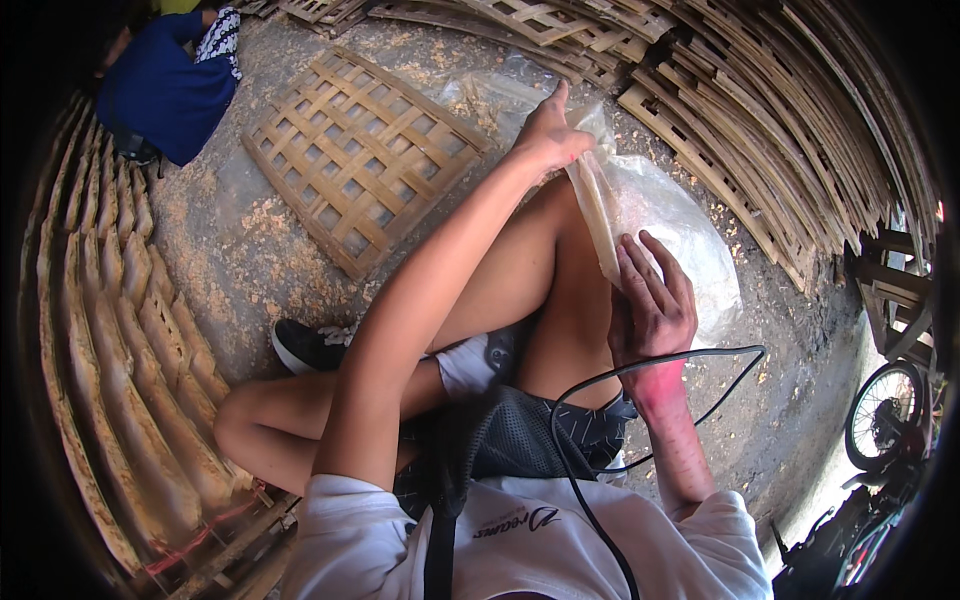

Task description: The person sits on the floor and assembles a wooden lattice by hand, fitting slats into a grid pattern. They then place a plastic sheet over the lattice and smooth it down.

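Observation:
A large translucent plastic bag (685, 225) lies to the right of my raised knee, its upper edge drawn out in a strip between my two hands. My left hand (545, 135) grips the far end of that edge, one finger pointing away from me and the thumb lying against the plastic. Nearer to me, my right hand (652, 305) has its fingers close together over the near end of the edge; its thumb is hidden. Whitish contents show dimly through the bag, too blurred to name. More loose clear plastic (490, 95) spreads on the floor beyond my left hand.
A woven bamboo tray (365, 150) lies on the crumb-strewn floor. Stacked bamboo trays (760, 130) stand at the far right, and wavy stacked sheets (130, 360) line the left. Another person (170, 85) crouches far left. A black cable (690, 352) crosses my right wrist. A motorcycle wheel (884, 415) stands right.

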Demonstrator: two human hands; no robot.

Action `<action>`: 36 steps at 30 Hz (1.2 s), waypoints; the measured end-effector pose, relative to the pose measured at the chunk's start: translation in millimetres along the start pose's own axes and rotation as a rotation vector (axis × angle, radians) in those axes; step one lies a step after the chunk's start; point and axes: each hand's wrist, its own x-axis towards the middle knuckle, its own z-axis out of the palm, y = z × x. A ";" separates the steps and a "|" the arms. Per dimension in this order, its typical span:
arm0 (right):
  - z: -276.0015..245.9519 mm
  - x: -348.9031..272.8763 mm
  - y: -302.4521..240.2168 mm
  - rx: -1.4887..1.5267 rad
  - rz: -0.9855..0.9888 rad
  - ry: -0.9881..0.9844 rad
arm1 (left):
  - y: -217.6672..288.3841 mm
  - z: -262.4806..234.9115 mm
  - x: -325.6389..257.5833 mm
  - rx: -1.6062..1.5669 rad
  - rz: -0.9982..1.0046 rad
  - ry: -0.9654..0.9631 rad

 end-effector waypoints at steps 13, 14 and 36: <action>12.5 -3.6 0.5 0.054 0.055 0.006 | 1.4 -14.7 -100.8 0.084 0.489 0.283; 15.0 -2.8 -1.0 0.054 0.060 -0.010 | 5.9 -13.8 -120.2 0.164 0.671 0.208; 23.5 -1.3 -9.2 0.051 0.035 -0.116 | 49.0 -1.7 -60.6 0.564 0.872 -0.438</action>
